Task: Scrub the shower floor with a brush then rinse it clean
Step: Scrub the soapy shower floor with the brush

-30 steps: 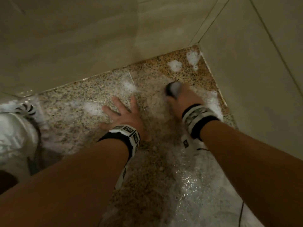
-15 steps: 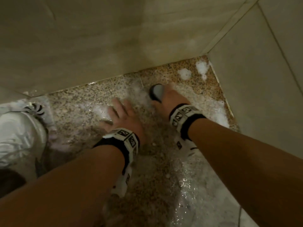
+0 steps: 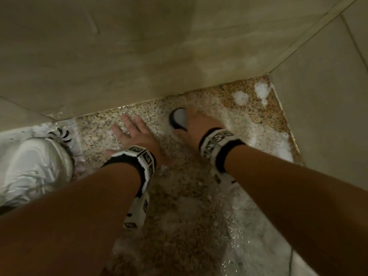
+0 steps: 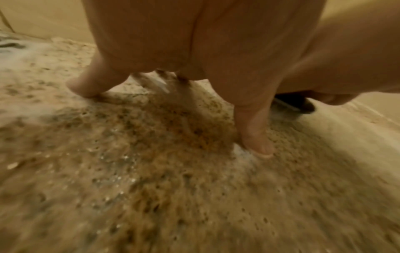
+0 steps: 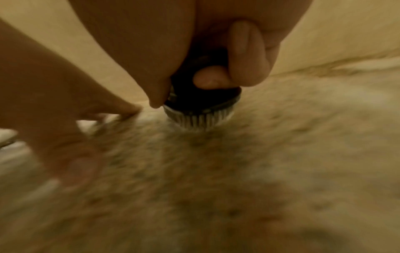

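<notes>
Item: brush (image 3: pixel 178 118), round, black body with a pale top, short pale bristles (image 5: pixel 198 119) ringing its underside. Location: on the speckled shower floor (image 3: pixel 185 198), close to the foot of the back wall (image 3: pixel 119 56), between my two hands. Orientation: upright, bristles down against the floor, pale top facing up; I cannot make out a long axis, since what shows of it is about as wide as it is tall.

Item: my right hand (image 3: pixel 196 126). Condition: curled over the brush from the right, fingers (image 5: pixel 249 56) folded down around the black body and thumb (image 5: pixel 155 95) at the brush's left edge, so I grip it from above. Wrist carries a black band with white patterned blocks (image 3: pixel 216 143).

Item: my left hand (image 3: pixel 135 134). Condition: holding nothing, spread flat on the wet floor just left of the brush, fingers straight and pointing toward the back wall, fingertips (image 4: pixel 82 89) pressed to the stone. Same kind of band on its wrist (image 3: pixel 139 156).

Item: shower floor. Condition: wet, brown-and-tan granite fleck, glistening. White foam (image 3: pixel 242 97) sits in patches in the far right corner and along the right wall (image 3: pixel 328 116), with a broad soapy sheet (image 3: pixel 249 226) spreading nearer to me on the right.

Item: white shoe (image 3: pixel 33 166), at the left edge, beside a round slotted floor drain (image 3: pixel 59 134).
</notes>
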Available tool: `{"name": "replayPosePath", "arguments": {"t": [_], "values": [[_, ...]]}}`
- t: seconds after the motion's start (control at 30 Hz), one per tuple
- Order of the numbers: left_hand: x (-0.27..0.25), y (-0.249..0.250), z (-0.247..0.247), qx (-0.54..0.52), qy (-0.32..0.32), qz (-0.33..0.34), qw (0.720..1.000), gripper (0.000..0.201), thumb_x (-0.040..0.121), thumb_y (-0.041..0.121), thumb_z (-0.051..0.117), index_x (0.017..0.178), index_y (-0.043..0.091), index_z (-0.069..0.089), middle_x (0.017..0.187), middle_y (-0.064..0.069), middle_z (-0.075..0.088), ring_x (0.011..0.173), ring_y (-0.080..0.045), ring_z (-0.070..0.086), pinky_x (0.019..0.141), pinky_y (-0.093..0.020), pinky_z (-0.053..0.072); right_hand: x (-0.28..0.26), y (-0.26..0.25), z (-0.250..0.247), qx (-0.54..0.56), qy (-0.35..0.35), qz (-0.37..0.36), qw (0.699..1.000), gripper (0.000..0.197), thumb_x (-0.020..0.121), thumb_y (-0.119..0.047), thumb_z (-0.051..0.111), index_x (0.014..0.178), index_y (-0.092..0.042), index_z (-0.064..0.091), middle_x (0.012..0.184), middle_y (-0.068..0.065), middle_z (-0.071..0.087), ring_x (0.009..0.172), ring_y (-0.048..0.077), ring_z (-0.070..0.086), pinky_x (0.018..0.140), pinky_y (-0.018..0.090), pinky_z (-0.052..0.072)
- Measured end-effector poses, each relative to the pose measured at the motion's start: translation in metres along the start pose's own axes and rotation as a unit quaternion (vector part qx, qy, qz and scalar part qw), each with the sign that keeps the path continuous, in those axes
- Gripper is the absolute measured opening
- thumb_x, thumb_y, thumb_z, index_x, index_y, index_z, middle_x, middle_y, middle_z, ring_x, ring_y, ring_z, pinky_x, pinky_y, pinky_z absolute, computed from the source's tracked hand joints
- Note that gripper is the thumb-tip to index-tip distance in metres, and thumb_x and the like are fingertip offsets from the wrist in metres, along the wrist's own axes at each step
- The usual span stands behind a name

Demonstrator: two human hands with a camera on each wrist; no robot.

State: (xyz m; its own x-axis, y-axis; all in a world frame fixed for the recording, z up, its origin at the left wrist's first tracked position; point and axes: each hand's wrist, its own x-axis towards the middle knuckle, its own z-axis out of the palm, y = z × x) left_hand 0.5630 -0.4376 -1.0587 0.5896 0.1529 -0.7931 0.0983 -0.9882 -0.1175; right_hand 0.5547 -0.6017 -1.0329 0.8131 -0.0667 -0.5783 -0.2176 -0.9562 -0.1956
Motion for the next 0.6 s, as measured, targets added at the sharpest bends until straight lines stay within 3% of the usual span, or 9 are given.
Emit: {"name": "replayPosePath", "arguments": {"t": [0.13,0.2,0.27,0.33,0.4,0.5,0.6], "values": [[-0.004,0.000,-0.001,0.005,-0.001,0.012,1.000,0.177,0.038,0.092,0.074,0.147,0.009,-0.039,0.153,-0.023,-0.044,0.145,-0.054,-0.027,0.115,-0.073,0.015,0.019,0.059,-0.037,0.091,0.082,0.174,0.977,0.079,0.097,-0.050,0.062,0.155,-0.012,0.025,0.142,0.017,0.055,0.119,0.038,0.060,0.090,0.043,0.052],[-0.004,0.001,-0.002,0.006,0.000,0.007,1.000,0.178,0.038,0.092,0.074,0.147,0.009,-0.039,0.153,-0.023,-0.044,0.145,-0.054,-0.027,0.115,-0.073,0.015,0.026,0.055,-0.040,0.121,0.105,0.206,0.965,0.078,0.096,-0.050,0.062,0.154,-0.010,0.028,0.143,0.016,0.055,0.121,0.038,0.059,0.093,0.043,0.051],[-0.002,0.003,0.000,0.006,-0.002,0.004,1.000,0.179,0.035,0.092,0.073,0.147,0.008,-0.039,0.153,-0.024,-0.044,0.145,-0.053,-0.028,0.115,-0.073,0.013,0.027,0.030,-0.026,0.113,0.108,0.150,0.976,0.077,0.095,-0.051,0.063,0.152,-0.011,0.031,0.143,0.015,0.055,0.122,0.036,0.058,0.092,0.039,0.049],[0.001,0.002,0.000,0.011,0.000,0.005,1.000,0.181,0.033,0.094,0.072,0.147,0.009,-0.039,0.153,-0.023,-0.044,0.144,-0.053,-0.029,0.115,-0.074,0.012,0.020,0.009,-0.009,0.076,0.057,0.060,0.994,0.082,0.096,-0.051,0.061,0.156,-0.012,0.022,0.143,0.015,0.055,0.120,0.036,0.059,0.089,0.038,0.049],[0.001,0.000,0.000,0.011,-0.004,0.006,1.000,0.179,0.035,0.093,0.073,0.147,0.009,-0.039,0.153,-0.022,-0.045,0.144,-0.053,-0.029,0.115,-0.073,0.012,0.015,0.016,-0.009,0.043,0.034,0.030,0.998,0.085,0.097,-0.053,0.059,0.158,-0.013,0.017,0.147,0.016,0.051,0.122,0.037,0.058,0.095,0.041,0.050],[0.002,-0.001,0.001,0.024,-0.001,0.012,1.000,0.180,0.033,0.096,0.070,0.146,0.008,-0.040,0.152,-0.024,-0.046,0.144,-0.054,-0.029,0.115,-0.073,0.014,0.018,0.075,-0.038,0.110,0.101,0.155,0.977,0.084,0.094,-0.054,0.064,0.156,-0.012,0.026,0.147,0.017,0.052,0.125,0.039,0.056,0.098,0.043,0.049],[-0.001,0.003,-0.003,0.035,-0.005,-0.001,0.999,0.180,0.035,0.095,0.071,0.147,0.006,-0.038,0.153,-0.027,-0.042,0.145,-0.055,-0.025,0.116,-0.072,0.017,0.025,0.156,-0.062,0.100,0.146,0.283,0.943,0.081,0.099,-0.047,0.060,0.156,-0.002,0.024,0.153,0.022,0.043,0.131,0.041,0.051,0.101,0.045,0.046]]}}
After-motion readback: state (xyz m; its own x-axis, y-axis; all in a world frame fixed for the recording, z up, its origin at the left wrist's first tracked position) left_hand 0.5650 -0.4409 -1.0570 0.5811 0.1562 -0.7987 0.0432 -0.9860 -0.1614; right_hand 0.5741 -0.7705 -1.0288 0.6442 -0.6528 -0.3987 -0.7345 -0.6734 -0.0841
